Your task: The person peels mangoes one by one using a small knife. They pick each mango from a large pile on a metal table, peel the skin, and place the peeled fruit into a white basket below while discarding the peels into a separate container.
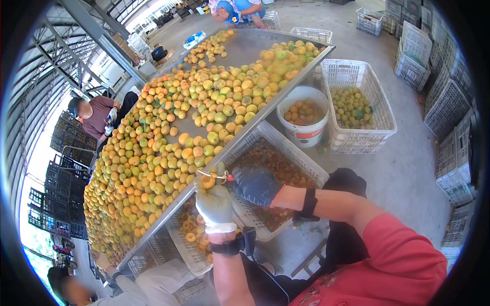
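Observation:
My left hand [214, 204], in a pale work glove, holds a cut orange apricot [208, 181] at the metal table's near edge. My right hand [255, 186], in a dark knit glove, grips a small red-handled pitting tool [230, 178]. The tool's thin metal end reaches across to the apricot. Whole yellow, orange and greenish apricots [153, 153] cover much of the sloping metal table [249, 46]. Below my right hand, a white plastic crate [294, 157] holds brown apricot stones [275, 162]. Under my left wrist, another crate [197, 264] contains opened apricot halves [191, 229].
A white bucket [308, 139] with apricots and a white crate [361, 143] of greenish fruit stand right of the table. Stacked crates [446, 111] line the right side. Co-workers sit at the left [97, 118], lower left [126, 287] and far end [241, 9].

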`<state>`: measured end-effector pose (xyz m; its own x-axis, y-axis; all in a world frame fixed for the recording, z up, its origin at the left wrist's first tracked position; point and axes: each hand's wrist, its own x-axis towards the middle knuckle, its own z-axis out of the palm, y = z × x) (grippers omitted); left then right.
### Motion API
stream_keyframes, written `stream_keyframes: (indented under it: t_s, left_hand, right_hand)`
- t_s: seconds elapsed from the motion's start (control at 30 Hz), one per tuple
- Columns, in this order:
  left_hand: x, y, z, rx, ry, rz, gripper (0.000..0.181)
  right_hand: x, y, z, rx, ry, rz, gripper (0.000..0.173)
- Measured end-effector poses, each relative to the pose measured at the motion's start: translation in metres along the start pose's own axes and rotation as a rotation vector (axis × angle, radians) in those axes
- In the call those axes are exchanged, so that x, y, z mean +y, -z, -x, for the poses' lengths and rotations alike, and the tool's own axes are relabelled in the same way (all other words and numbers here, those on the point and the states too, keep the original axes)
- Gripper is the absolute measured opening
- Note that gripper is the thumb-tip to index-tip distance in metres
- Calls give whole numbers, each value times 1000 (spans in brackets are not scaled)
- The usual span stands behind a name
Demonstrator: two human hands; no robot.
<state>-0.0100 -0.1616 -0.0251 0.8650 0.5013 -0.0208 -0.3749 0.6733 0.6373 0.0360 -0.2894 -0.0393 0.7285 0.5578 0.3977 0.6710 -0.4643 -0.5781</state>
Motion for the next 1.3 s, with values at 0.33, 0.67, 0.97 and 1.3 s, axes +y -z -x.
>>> stream_keyframes:
  t_s: [0.33, 0.67, 0.97, 1.3]
  left_hand:
    - [9, 8, 8, -110, -53, -415, 41]
    - [-23, 20, 33, -66, 294, -441, 26]
    - [57, 52, 44, 65, 279, -900, 26]
    - [113, 63, -72, 277, -241, -1482, 30]
  right_hand:
    - [8, -6, -8, -23, -295, -581, 35]
    - [18, -40, -10, -144, -459, -683, 45]
    - [-8, 11, -5, -412, -507, -1040, 35]
    - [52, 16, 24, -520, -393, -467, 44]
